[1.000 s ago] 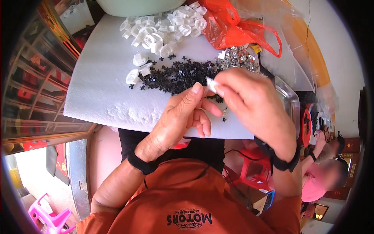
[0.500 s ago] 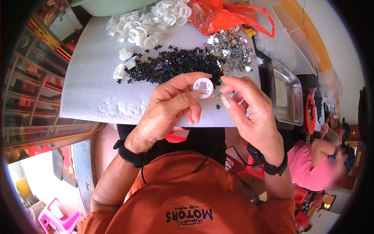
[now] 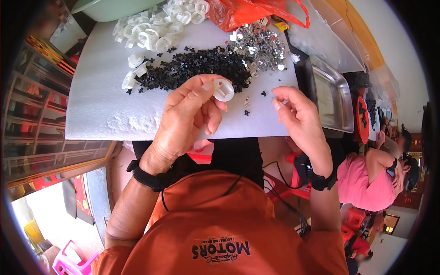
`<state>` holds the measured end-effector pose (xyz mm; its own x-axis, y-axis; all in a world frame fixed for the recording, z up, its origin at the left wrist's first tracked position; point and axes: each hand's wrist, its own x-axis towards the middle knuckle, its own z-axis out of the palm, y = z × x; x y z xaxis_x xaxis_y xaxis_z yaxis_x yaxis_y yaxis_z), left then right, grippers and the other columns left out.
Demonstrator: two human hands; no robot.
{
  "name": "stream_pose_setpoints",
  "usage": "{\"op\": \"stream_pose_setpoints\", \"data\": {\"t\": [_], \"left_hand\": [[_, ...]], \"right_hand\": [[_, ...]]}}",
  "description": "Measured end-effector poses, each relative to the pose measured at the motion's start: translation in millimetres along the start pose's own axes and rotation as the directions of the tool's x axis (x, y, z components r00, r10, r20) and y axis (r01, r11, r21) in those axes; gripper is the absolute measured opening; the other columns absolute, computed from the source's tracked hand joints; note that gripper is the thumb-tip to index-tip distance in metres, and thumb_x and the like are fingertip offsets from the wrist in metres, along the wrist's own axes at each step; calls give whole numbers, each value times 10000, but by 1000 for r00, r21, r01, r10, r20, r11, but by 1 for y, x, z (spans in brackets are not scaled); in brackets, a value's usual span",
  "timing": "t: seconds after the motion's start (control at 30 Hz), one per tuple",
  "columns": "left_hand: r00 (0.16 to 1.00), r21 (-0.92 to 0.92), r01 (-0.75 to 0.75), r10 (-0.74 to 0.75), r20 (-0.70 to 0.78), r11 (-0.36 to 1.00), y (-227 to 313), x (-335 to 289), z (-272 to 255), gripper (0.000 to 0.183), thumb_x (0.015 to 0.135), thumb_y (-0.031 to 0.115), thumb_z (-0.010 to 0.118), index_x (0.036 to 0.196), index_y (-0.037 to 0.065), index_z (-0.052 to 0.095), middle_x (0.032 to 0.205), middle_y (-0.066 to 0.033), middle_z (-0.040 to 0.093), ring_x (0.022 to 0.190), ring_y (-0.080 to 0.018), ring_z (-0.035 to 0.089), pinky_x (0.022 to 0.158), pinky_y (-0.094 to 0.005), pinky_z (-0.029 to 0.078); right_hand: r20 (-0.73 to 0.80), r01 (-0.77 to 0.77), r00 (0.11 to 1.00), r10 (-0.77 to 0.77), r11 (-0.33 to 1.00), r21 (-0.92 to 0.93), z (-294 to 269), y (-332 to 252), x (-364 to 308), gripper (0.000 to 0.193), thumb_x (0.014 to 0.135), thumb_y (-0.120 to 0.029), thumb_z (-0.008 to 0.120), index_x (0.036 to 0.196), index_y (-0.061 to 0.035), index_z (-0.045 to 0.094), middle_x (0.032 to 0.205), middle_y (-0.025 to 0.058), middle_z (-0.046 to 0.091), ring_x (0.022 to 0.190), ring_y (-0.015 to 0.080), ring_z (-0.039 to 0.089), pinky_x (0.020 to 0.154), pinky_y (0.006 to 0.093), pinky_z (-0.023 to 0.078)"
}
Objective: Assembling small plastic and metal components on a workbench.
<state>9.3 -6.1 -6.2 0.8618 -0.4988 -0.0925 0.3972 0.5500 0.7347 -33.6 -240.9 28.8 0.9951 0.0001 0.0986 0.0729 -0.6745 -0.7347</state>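
Note:
My left hand [image 3: 188,114] holds a white round plastic cap [image 3: 223,90] between thumb and fingertips, over the white table top [image 3: 101,101]. My right hand [image 3: 298,119] hovers to the right of it, thumb and forefinger pinched close; anything between them is too small to see. Just beyond the cap lies a long heap of small black cross-shaped pieces [image 3: 197,68]. A pile of shiny metal bits [image 3: 261,43] sits to its right, and several white caps [image 3: 156,27] are heaped at the far left. A few loose black crosses [image 3: 263,94] lie between my hands.
An orange plastic bag [image 3: 247,11] and a green basin [image 3: 105,7] stand at the table's far edge. A metal tray [image 3: 334,96] lies on the right. A person in pink [image 3: 366,178] sits at right. Shelving [image 3: 36,114] runs along the left.
My right hand has drawn away from the cap to the right. The left hand keeps the cap and has turned it so its open face shows.

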Motion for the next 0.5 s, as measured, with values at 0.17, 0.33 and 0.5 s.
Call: {"op": "stream_pose_setpoints", "data": {"t": [0.17, 0.33, 0.5], "left_hand": [[999, 80, -36, 38, -24, 996, -2, -2, 2, 336, 957, 221, 461, 1148, -38, 557, 811, -63, 572, 499, -80, 434, 444, -197, 323], [999, 129, -38, 41, -16, 991, -3, -1, 2, 350, 956, 236, 467, 1151, -40, 557, 813, -59, 574, 498, -73, 428, 443, -196, 319], [1000, 142, -21, 24, -19, 990, -3, 0, 3, 358, 960, 244, 453, 1147, -42, 558, 811, -67, 572, 505, -81, 442, 444, -197, 324]], "right_hand": [[45, 56, 998, -51, 989, -136, -4, 1, 11, 195, 884, -38, 577, 1078, -16, 585, 900, 35, 562, 704, 91, 510, 612, 240, 425], [40, 169, 986, -164, 951, -259, 1, -1, 32, 195, 853, -26, 576, 1046, -26, 598, 864, 87, 550, 735, 170, 550, 652, 285, 452], [63, 209, 978, -200, 904, -374, 10, 1, 58, 132, 838, -63, 564, 958, -15, 595, 884, 147, 571, 790, 309, 580, 687, 382, 462]]}}
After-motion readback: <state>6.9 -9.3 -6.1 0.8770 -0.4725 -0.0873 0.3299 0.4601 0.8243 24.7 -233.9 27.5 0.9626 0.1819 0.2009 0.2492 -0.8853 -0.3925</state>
